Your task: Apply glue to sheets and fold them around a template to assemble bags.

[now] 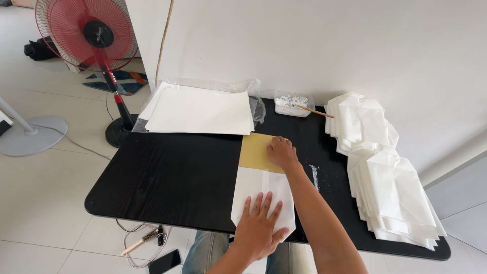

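Your left hand (261, 223) lies flat, fingers spread, pinning the folded white paper (264, 198) at the worktop's (167, 172) near edge. Your right hand (281, 152), fingers curled together, presses the tan board (253, 152) so nothing slides.

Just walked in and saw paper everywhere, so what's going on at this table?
A person is working at a black table. Their left hand lies flat on a folded white paper piece, while the right hand presses on a tan card sticking out of its far end. Finished-looking folded white pieces are stacked at the right, flat white sheets lie at the back, and a small tub of white paste with a stick stands nearby.
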